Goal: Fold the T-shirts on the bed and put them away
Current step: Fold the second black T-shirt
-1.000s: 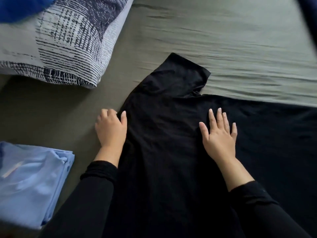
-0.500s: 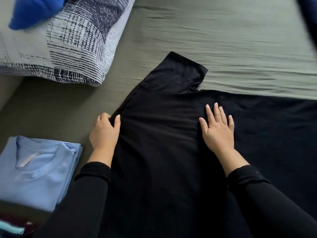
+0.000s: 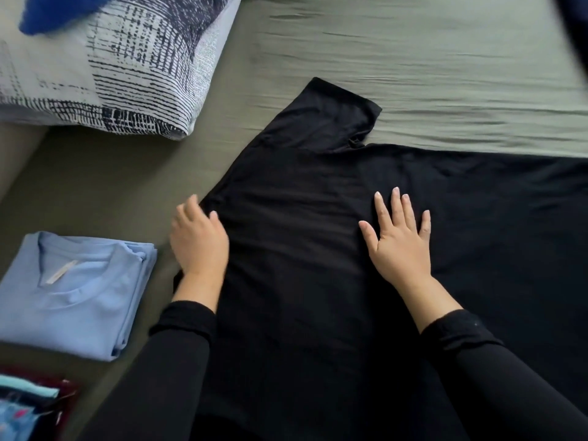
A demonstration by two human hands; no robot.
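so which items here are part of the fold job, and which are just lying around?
In the job:
- black T-shirt, spread flat on the bed
- left hand, at its left edge
- right hand, flat on it
- folded light blue T-shirt
- green sheet, the work surface

Lying about:
- patterned pillow
- blue item on the pillow
- blurred stack, bottom left
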